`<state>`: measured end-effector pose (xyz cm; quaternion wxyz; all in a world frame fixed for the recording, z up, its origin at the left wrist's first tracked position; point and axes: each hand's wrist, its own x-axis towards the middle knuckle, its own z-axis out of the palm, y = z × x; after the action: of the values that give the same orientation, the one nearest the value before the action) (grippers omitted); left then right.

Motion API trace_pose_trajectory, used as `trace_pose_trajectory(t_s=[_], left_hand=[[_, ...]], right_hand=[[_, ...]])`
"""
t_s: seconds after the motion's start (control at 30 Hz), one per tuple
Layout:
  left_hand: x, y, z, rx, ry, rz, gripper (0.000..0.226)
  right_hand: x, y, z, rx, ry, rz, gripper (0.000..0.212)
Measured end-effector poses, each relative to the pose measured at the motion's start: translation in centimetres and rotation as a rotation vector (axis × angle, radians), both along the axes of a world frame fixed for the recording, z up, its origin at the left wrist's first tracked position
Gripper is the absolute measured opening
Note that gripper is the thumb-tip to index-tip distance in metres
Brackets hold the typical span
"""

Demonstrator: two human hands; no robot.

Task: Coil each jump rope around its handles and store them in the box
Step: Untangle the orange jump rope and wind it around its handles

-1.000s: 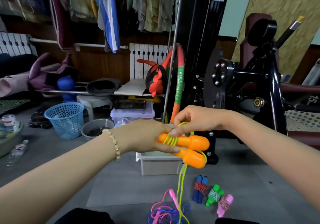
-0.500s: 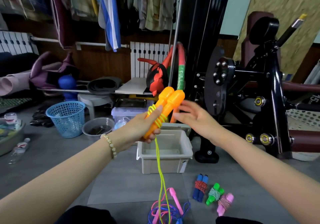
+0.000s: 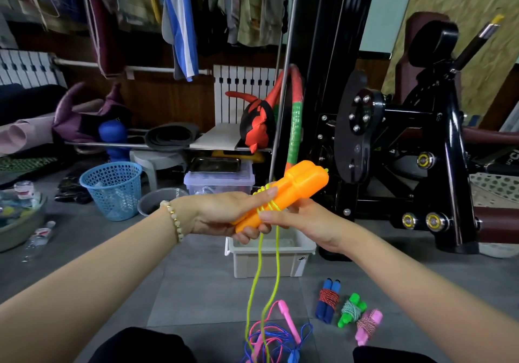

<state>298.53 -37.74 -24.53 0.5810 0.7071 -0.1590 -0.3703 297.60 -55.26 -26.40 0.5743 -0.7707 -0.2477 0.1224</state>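
Note:
My left hand [image 3: 224, 216] grips two orange handles [image 3: 297, 186] held side by side, pointing up to the right, with several turns of yellow-green rope around their middle. My right hand [image 3: 306, 222] pinches the rope at the handles' lower end. Two strands of that yellow-green rope [image 3: 264, 281] hang down to the floor. The open grey box [image 3: 269, 261] stands on the floor just beyond and below my hands. Three coiled ropes lie to its right: blue handles [image 3: 327, 301], green handles [image 3: 351, 313], pink handles [image 3: 368, 324]. A loose pink and blue rope [image 3: 280, 331] lies tangled near my knees.
A black exercise machine [image 3: 407, 152] fills the right side behind the box. A blue mesh basket [image 3: 112, 188], a grey bowl [image 3: 157, 202] and a clear lidded tub [image 3: 219, 180] stand on the floor at the left and middle. Clothes hang above.
The handles have dropped lower and tilted more to the right. My right hand, apart from them half a second ago, has come in under them and now pinches the rope.

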Motion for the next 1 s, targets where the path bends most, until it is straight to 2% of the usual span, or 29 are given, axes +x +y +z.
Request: trace_pose_trajectory(t_s=[0.13, 0.2, 0.3, 0.4, 0.47, 0.57, 0.63, 0.7, 0.83, 1.0], left_hand=[[0.3, 0.8, 0.1, 0.056, 0.038, -0.045, 0.054], [0.6, 1.4, 0.3, 0.142, -0.030, -0.035, 0.057], [0.7, 1.7, 0.5, 0.215, -0.174, 0.017, 0.048], [1.1, 1.4, -0.4, 0.158, -0.358, 0.191, 0.035], [1.5, 1.6, -1.0, 0.102, -0.408, 0.355, 0.033], [1.6, 1.5, -1.6, 0.084, -0.463, 0.432, 0.026], [1.5, 1.2, -1.9, 0.137, -0.575, 0.469, 0.024], [1.5, 0.9, -1.8, 0.183, -0.662, 0.462, 0.025], [1.9, 1.0, -1.1, 0.235, -0.643, 0.362, 0.025], [2.2, 1.1, -1.9, 0.243, -0.714, 0.289, 0.028]], right_hand=[[-0.1, 0.8, -0.2, 0.008, 0.004, 0.013, 0.011], [-0.2, 1.0, -0.3, -0.067, -0.057, 0.006, 0.011], [-0.3, 1.1, -0.4, -0.131, -0.132, -0.009, 0.014], [0.0, 1.3, -0.8, -0.074, -0.100, -0.073, 0.007], [0.3, 1.4, -1.3, -0.080, -0.072, -0.155, 0.012], [0.5, 1.6, -1.6, -0.230, -0.176, -0.244, 0.022], [0.3, 1.8, -1.0, -0.325, -0.231, -0.231, 0.023], [0.5, 1.6, -0.3, -0.375, -0.254, -0.210, 0.021], [0.7, 1.0, 0.2, -0.448, -0.276, -0.150, 0.020], [0.4, 0.6, 0.3, -0.538, -0.310, -0.107, 0.020]])
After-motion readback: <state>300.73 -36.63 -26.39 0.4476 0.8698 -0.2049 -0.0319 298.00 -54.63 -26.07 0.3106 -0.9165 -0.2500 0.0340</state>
